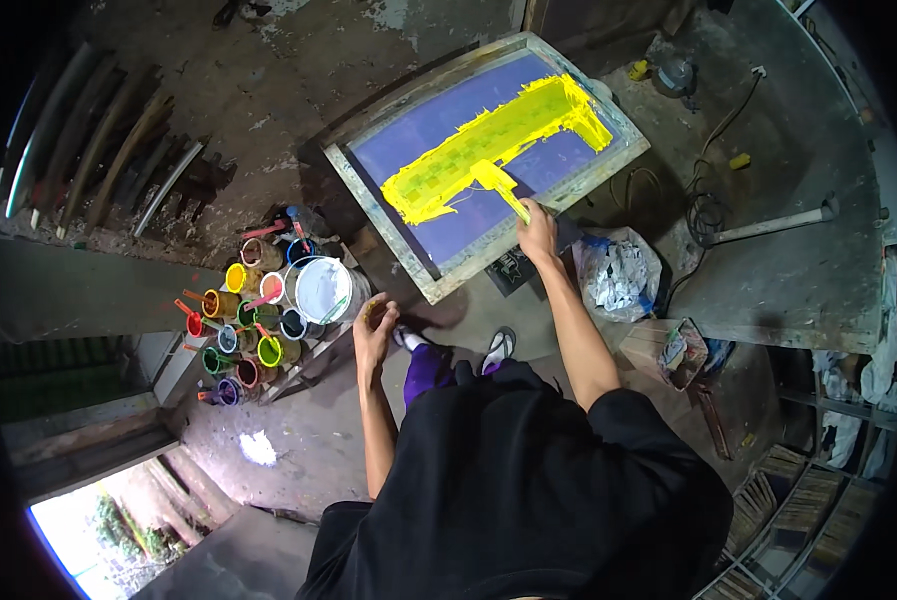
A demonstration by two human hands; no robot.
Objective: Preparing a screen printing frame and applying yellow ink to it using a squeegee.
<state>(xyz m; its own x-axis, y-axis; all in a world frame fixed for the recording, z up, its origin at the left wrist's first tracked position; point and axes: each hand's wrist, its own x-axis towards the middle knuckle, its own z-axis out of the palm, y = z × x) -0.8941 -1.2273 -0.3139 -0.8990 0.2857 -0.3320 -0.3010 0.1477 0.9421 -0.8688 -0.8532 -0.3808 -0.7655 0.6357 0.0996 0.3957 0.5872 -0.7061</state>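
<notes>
My right hand (537, 232) grips the handle of a yellow-coated spreading tool (498, 182), whose head rests in a thick yellow band of ink (438, 170) on a blue mesh screen (408, 140) in a tilted, stained frame (432, 286). Wet yellow runs across most of the screen, with ragged edges and a faint checked pattern showing through. My left hand (373, 330) hangs beside a large white bucket (320, 288), its fingers loosely curved and apart, with nothing clearly held in them.
Several open paint pots (271, 351) with stirrers crowd a low stand at left, below stacked rods (108, 160). At right are a plastic bag (616, 280), a worn box (658, 350), cables (705, 210) and a pale bar (768, 225). Bright doorway (68, 530) at lower left.
</notes>
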